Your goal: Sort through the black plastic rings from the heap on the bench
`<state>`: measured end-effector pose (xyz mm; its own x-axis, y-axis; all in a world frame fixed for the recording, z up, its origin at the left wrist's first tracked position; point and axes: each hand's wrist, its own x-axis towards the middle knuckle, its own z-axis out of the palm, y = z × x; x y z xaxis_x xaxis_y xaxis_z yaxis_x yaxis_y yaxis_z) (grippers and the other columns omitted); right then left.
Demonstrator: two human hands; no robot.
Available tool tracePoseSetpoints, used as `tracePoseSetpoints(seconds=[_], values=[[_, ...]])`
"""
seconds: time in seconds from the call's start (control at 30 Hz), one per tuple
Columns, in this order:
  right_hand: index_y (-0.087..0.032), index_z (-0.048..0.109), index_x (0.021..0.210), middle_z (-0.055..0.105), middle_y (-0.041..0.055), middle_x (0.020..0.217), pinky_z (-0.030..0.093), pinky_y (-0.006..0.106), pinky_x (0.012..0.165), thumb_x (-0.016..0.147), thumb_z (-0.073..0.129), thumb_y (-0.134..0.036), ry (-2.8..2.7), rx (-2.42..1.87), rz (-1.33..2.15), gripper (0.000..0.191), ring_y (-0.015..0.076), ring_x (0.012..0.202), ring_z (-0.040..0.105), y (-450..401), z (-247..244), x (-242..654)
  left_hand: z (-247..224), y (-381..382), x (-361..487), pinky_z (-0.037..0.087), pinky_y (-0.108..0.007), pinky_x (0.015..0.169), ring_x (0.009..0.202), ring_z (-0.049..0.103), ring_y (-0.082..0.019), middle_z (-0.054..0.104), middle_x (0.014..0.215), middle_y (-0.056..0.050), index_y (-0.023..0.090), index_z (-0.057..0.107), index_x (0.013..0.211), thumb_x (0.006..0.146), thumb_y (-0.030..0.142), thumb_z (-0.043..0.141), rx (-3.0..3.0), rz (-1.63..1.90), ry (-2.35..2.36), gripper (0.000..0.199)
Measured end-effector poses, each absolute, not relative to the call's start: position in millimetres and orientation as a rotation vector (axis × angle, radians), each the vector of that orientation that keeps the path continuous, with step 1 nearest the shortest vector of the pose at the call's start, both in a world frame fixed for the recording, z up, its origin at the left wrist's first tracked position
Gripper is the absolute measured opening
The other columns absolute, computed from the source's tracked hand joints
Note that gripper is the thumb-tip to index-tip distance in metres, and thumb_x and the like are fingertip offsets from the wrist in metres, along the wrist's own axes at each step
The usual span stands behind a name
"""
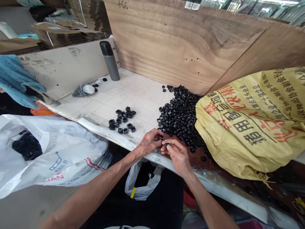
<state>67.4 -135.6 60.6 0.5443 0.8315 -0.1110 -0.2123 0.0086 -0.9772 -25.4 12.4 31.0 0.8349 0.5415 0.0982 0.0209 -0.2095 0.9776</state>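
Note:
My left hand (149, 142) rests at the table's front edge with its fingertips pinching a small black ring part (160, 137). Right beside it, my right hand (177, 155) pinches another small black ring (166, 145) between thumb and forefinger. Both hands sit at the near edge of a big heap of black ring parts (181, 114) that spills out from under a yellow printed sack (252, 124). A smaller cluster of black rings (122, 121) lies on the white tiled tabletop (133, 95) to the left of my hands.
A grey flask with a black cap (110, 61) stands at the back. Plywood boards (181, 41) wall the table. A small plastic bag with parts (83, 90) lies far left, a blue cloth (16, 79) beyond. A white sack holding black parts (47, 152) sits lower left; a small white bag (143, 181) hangs below the edge.

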Motion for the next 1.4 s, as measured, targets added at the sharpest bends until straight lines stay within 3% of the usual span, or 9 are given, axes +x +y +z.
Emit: tracePoseSetpoints(seconds=[0.1, 0.27, 0.37, 0.47, 0.63, 0.8, 0.9, 1.23, 1.4], values=[[-0.022, 0.07, 0.096, 0.069, 0.0041, 0.091, 0.057, 0.036, 0.08, 0.082, 0.072, -0.035, -0.641, -1.336, 0.848, 0.019, 0.0191, 0.079, 0.068, -125.9, 63.4, 96.1, 34.0, 11.5, -25.1, 0.057, -0.029, 0.079, 0.087, 0.069, -0.017, 0.071, 0.098, -0.004, 0.018, 0.064, 0.108, 0.079, 0.012, 0.062, 1.666, 0.483, 0.406, 0.03], [-0.023, 0.076, 0.101, 0.064, 0.0058, 0.113, 0.056, 0.034, 0.082, 0.082, 0.072, -0.035, -0.918, -1.488, 0.718, 0.022, 0.02, 0.09, 0.066, -118.7, 59.5, 126.1, 35.4, 14.0, -24.7, 0.056, -0.03, 0.082, 0.097, 0.067, -0.019, 0.068, 0.109, -0.006, 0.021, 0.069, 0.11, 0.079, 0.01, 0.06, 1.72, 0.521, 0.375, 0.034], [-0.024, 0.075, 0.102, 0.064, 0.0065, 0.111, 0.055, 0.031, 0.08, 0.086, 0.068, -0.034, -0.994, -1.532, 0.622, 0.021, 0.02, 0.092, 0.064, -118.9, 51.5, 126.6, 34.5, 14.9, -25.0, 0.056, -0.03, 0.083, 0.099, 0.066, -0.019, 0.066, 0.112, -0.007, 0.022, 0.071, 0.111, 0.08, 0.012, 0.062, 1.724, 0.535, 0.342, 0.034], [-0.023, 0.07, 0.093, 0.066, 0.005, 0.102, 0.054, 0.029, 0.076, 0.083, 0.071, -0.03, -1.009, -1.513, 0.593, 0.012, 0.0188, 0.086, 0.064, -117.9, 45.8, 122.8, 33.5, 13.7, -25.2, 0.056, -0.03, 0.082, 0.091, 0.067, -0.017, 0.069, 0.105, -0.005, 0.022, 0.068, 0.115, 0.081, 0.014, 0.064, 1.67, 0.489, 0.381, 0.035], [-0.022, 0.064, 0.074, 0.07, 0.006, 0.105, 0.052, 0.034, 0.087, 0.084, 0.07, -0.025, -1.039, -1.48, 0.555, 0.011, 0.0229, 0.101, 0.066, -113.9, 46.0, 119.2, 34.0, 11.1, -24.8, 0.055, -0.031, 0.08, 0.085, 0.066, -0.016, 0.07, 0.095, -0.003, 0.019, 0.063, 0.111, 0.08, 0.021, 0.069, 1.644, 0.442, 0.476, 0.032], [-0.023, 0.068, 0.084, 0.072, 0.0037, 0.096, 0.052, 0.033, 0.082, 0.083, 0.071, -0.024, -1.085, -1.59, 0.465, 0.003, 0.0211, 0.088, 0.066, -111.8, 41.9, 117.8, 36.7, 10.8, -25.9, 0.055, -0.028, 0.073, 0.078, 0.065, -0.015, 0.069, 0.087, -0.001, 0.019, 0.062, 0.108, 0.08, 0.026, 0.072, 1.605, 0.447, 0.482, 0.03], [-0.025, 0.07, 0.097, 0.07, 0.0027, 0.093, 0.052, 0.03, 0.072, 0.083, 0.071, -0.025, -1.073, -1.61, 0.495, 0.014, 0.0188, 0.078, 0.064, -111.3, 39.1, 118.1, 37.2, 11.4, -26.8, 0.055, -0.03, 0.079, 0.084, 0.067, -0.016, 0.071, 0.097, -0.002, 0.02, 0.063, 0.106, 0.081, 0.025, 0.072, 1.588, 0.465, 0.478, 0.026], [-0.025, 0.073, 0.093, 0.07, 0.0046, 0.094, 0.054, 0.031, 0.075, 0.086, 0.072, -0.03, -1.133, -1.599, 0.471, 0.01, 0.0209, 0.085, 0.067, -111.1, 39.6, 120.6, 36.1, 13.1, -28.7, 0.056, -0.033, 0.089, 0.096, 0.069, -0.019, 0.069, 0.108, -0.006, 0.019, 0.067, 0.106, 0.085, 0.025, 0.071, 1.632, 0.572, 0.377, 0.023], [-0.023, 0.069, 0.088, 0.069, 0.002, 0.075, 0.051, 0.027, 0.057, 0.09, 0.066, -0.037, -1.11, -1.678, 0.509, 0.015, 0.0162, 0.059, 0.063, -111.1, 32.7, 118.7, 31.8, 15.9, -28.7, 0.055, -0.032, 0.092, 0.101, 0.067, -0.019, 0.07, 0.109, -0.006, 0.02, 0.069, 0.103, 0.087, 0.023, 0.071, 1.702, 0.67, 0.28, 0.017]])
